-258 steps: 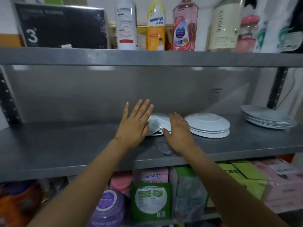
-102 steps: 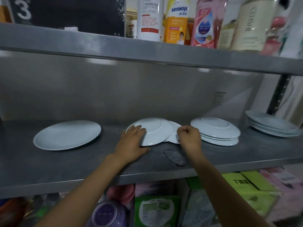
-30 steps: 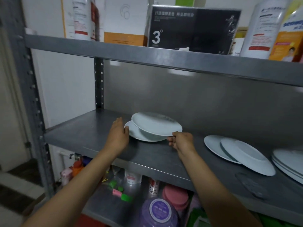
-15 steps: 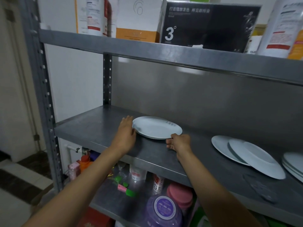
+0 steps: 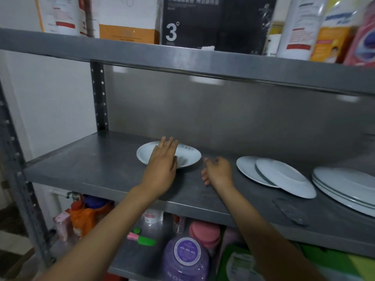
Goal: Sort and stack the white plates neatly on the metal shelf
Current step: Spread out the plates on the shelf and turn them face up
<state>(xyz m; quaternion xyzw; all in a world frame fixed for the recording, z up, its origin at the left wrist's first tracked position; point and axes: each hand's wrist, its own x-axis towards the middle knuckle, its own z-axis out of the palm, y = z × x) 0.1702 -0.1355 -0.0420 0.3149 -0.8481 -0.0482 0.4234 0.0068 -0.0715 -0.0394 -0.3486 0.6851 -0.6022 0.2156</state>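
The right hand [image 5: 218,171] lets go of the stacked plates [image 5: 187,157]; the left hand [image 5: 163,161] now lies flat on top

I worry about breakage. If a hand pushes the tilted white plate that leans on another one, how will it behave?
The tilted plate looks glazed and rigid, so it would likely slide off the lower plate onto the metal shelf. It is probably brittle and may chip.
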